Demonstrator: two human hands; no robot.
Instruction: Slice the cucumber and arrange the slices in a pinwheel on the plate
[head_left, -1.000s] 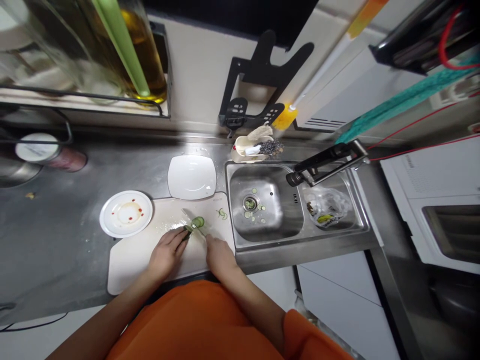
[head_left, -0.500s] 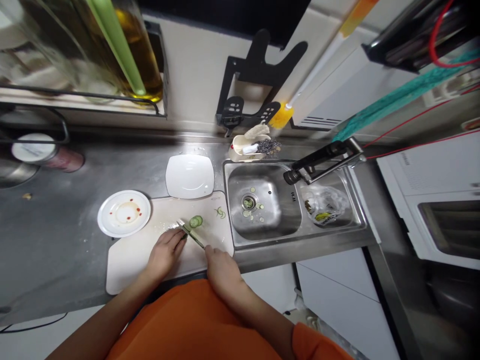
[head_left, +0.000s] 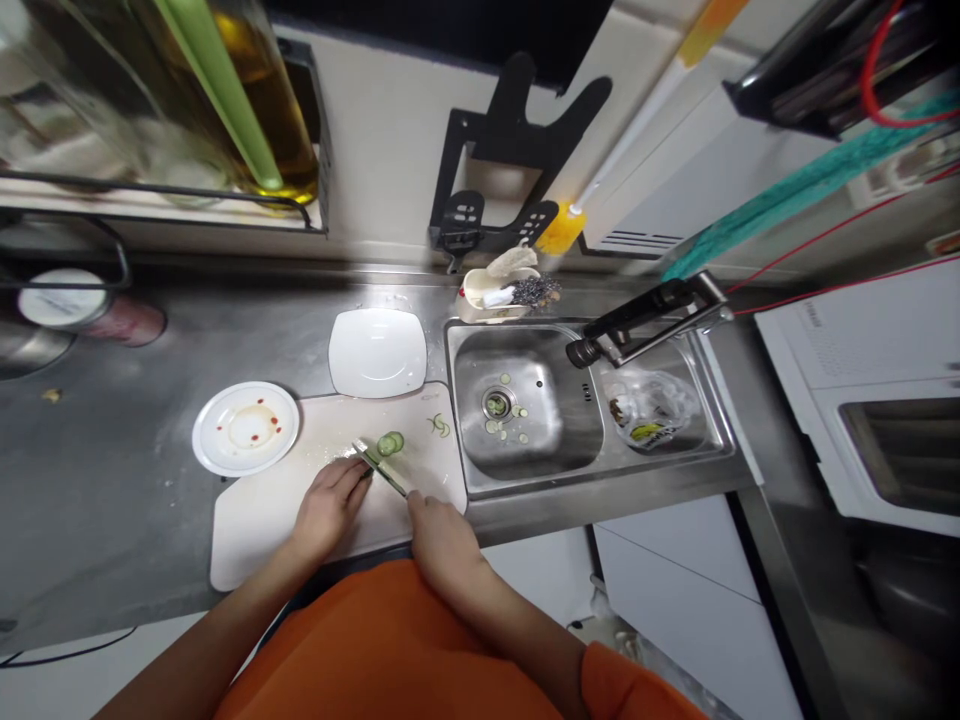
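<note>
My right hand is wrapped round the handle of a knife, whose blade slants up and left across the white cutting board. Against the blade's left side, the closed fingers of my left hand press a piece of cucumber, mostly hidden beneath them. Just beyond the blade lie a few round cucumber slices, overlapping. Thin green peel-like strips rest near the board's right edge.
A white square plate touches the board's far edge; a round plate with reddish spots sits left. To the right is a sink with slices round its drain, a black faucet and a plastic bag.
The view has shifted very slightly. Both hands, the knife and the cucumber slices keep nearly the same places on the board.
</note>
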